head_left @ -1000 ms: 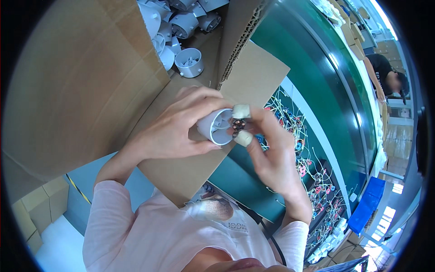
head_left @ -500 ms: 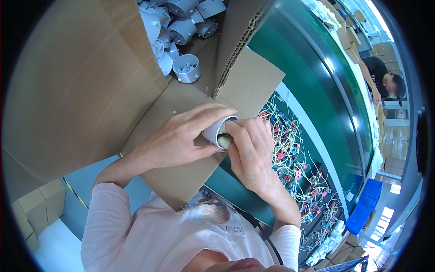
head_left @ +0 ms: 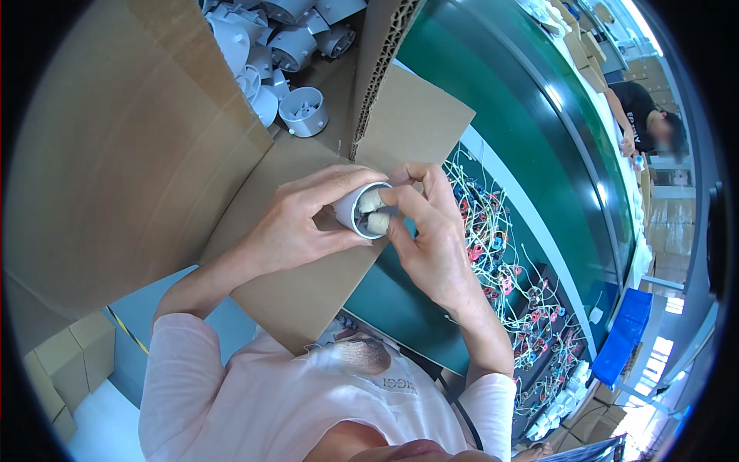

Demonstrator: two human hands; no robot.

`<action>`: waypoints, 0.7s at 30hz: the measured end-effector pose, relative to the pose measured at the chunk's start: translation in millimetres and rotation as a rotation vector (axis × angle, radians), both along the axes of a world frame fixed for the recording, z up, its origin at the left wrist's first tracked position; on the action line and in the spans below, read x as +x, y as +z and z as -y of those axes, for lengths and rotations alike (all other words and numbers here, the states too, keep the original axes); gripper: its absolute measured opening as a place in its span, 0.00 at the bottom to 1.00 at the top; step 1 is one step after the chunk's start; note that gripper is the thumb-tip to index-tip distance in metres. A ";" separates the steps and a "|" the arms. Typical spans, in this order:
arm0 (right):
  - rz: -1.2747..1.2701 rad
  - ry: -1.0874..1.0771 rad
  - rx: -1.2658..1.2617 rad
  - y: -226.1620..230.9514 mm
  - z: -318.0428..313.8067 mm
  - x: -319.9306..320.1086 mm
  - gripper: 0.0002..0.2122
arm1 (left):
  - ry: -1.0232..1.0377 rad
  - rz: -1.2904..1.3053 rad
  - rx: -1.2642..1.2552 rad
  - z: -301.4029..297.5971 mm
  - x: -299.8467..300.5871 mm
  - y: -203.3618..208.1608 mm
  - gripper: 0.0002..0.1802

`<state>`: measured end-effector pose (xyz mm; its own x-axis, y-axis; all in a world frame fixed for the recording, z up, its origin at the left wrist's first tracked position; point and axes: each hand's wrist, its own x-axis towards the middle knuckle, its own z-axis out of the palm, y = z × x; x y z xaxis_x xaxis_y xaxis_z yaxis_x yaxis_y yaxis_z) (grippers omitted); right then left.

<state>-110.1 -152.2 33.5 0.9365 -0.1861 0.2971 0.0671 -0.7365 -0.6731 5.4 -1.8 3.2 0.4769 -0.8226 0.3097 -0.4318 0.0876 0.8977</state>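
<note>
Behind wrapped fingers [head_left: 371, 202], interior of white cup [head_left: 346, 209] indistinct

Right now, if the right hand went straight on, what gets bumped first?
Probably the inside of the white cup-shaped housing; the right hand has two covered fingertips within the rim, though depth is unclear.

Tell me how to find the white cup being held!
Look for the big cardboard box on the left, then the left hand over its lower flap. That hand grips the white cup; unlike the loose white cups in the box, this one has two pale-covered fingers of the right hand poking inside.
</note>
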 end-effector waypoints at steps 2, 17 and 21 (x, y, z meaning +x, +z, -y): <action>-0.053 -0.004 0.038 1.5 0.1 -1.6 0.14 | 0.001 0.008 -0.017 -0.4 -0.9 0.3 0.31; -0.236 -0.005 0.342 5.7 17.6 10.2 0.10 | -0.097 -0.223 0.008 9.7 3.7 -4.4 0.35; -0.236 0.045 0.449 -1.7 27.3 12.9 0.11 | -0.065 -0.142 0.021 15.8 5.2 3.3 0.34</action>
<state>-97.2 -179.5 31.8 0.9786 -0.2046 -0.0233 -0.0995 -0.3709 -0.9233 10.5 -17.7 6.5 0.4603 -0.8587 0.2252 -0.2941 0.0918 0.9514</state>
